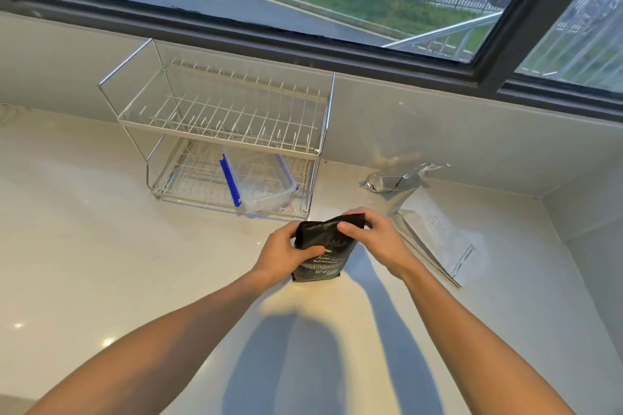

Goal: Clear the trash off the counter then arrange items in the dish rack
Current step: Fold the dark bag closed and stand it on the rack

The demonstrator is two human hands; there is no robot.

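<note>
A pale bench carried one two-tier wire dish rack with one clear container, blue-clipped, on its lower tier. Two silver foil bags lay to the right. Left hand and right hand had fingers clamped on one crumpled black pouch, standing on the bench in front of the rack.

Bare forearms, no sleeves; L hand, R hand.
</note>
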